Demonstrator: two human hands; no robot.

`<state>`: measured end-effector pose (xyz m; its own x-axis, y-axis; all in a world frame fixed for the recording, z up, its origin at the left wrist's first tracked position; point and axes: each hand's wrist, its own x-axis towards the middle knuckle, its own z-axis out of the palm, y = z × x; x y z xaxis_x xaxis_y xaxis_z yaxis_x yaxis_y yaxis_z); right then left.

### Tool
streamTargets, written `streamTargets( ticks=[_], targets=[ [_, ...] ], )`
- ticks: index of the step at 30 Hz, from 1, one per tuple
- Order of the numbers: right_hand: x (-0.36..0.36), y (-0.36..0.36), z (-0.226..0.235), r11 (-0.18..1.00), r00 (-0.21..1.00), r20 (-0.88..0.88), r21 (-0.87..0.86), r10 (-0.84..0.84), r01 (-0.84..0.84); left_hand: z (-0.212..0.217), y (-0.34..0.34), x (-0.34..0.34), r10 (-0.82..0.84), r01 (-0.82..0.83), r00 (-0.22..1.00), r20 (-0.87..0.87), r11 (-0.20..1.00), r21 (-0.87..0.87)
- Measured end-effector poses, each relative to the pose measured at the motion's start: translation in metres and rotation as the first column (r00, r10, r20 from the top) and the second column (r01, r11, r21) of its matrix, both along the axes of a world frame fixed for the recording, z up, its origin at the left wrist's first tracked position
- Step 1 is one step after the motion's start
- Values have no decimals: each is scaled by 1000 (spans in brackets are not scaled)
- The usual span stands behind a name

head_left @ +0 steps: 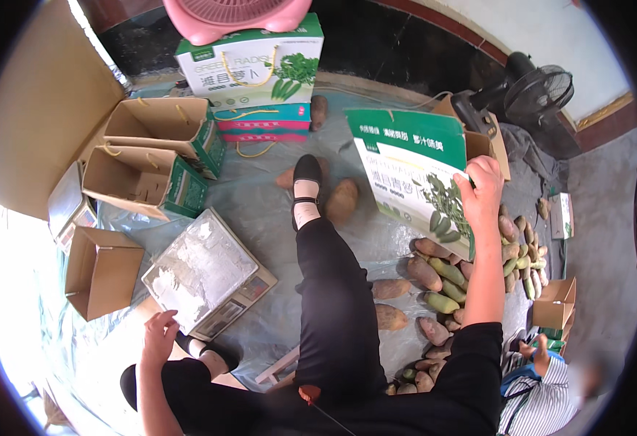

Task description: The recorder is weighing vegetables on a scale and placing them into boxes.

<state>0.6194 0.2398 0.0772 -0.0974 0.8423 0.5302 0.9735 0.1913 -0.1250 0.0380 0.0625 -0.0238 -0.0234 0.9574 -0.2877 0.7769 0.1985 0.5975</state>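
My right hand (482,187) grips the edge of a white and green carton (398,174), which is tilted and has pictures of green radishes on its side. The carton is raised out to the right, above a pile of roots. My left hand (160,334) hangs beside the near left corner of a flat platform scale (206,272), with its fingers loosely bent and nothing visible in them. The scale has a worn silver-white top and a display panel along its near right side. Below the carton lie several green radishes (449,271) among brownish, elongated roots (424,274).
Opened cartons (133,178) and a plain brown box (104,270) stand at left. A pink fan (238,16) rests on stacked cartons (256,76) at the back. A black fan (536,91) is far right. Another person (540,400) sits lower right. Plastic sheeting (253,185) covers the floor.
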Motion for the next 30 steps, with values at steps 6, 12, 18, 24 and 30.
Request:
streamTargets(
  ticks=[6, 12, 18, 24, 30],
  targets=[
    [-55, -39, 79, 975, 976, 55, 57, 210, -213, 14, -14, -13, 51, -54, 998, 30, 995, 88],
    [-119, -80, 134, 867, 878, 80, 144, 471, -478, 16, -21, -31, 201, -221, 975, 99, 937, 272],
    [-195, -96, 143, 649, 666, 98, 162, 739, -744, 28, -34, -70, 439, -587, 793, 423, 737, 335],
    [-274, -91, 91, 481, 440, -201, 263, 875, -836, 40, -61, -93, 515, -870, 449, 730, 437, 227],
    [-312, -120, 42, 554, 474, -304, 292, 826, -779, 49, -76, -97, 562, -911, 369, 740, 378, 167]
  ],
)
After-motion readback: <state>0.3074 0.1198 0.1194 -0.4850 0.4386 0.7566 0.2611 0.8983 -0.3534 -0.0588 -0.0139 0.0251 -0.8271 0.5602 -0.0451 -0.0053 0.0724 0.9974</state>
